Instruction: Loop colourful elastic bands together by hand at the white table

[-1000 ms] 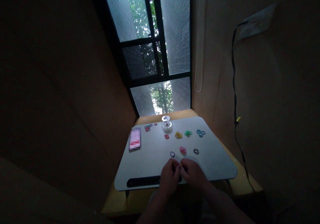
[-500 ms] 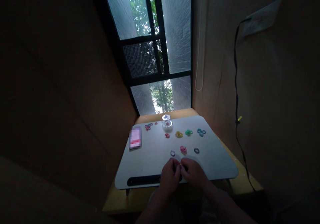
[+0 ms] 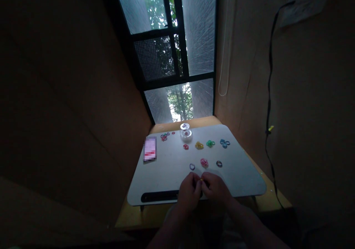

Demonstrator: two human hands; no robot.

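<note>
A small yellow piece (image 3: pixel 201 180) sits between the fingertips of the left hand (image 3: pixel 190 191) and the right hand (image 3: pixel 215 188), over the near edge of the white table (image 3: pixel 166 175), right of its middle. Each hand's grip is narrow, thumb and fingers pinched on the piece, the two hands almost touching. Only a speck of it shows, so which way it points and how its long axis lies cannot be told. Just beyond the hands lie a purple band (image 3: pixel 192 166) on the left, a pink bunch (image 3: pixel 204 162) in the middle and a dark band (image 3: pixel 219 164) on the right. Farther off, red bands (image 3: pixel 185 147), yellow bands (image 3: pixel 199 145), green bands (image 3: pixel 210 143) and blue bands (image 3: pixel 224 143) form a row from left to right, with a clear round container (image 3: pixel 186 135) behind the red ones. Compared with half a second ago, the camera has tipped down slightly, so table and hands sit higher in view; the pinch looks the same, and the loose bands lie as they did.
</note>
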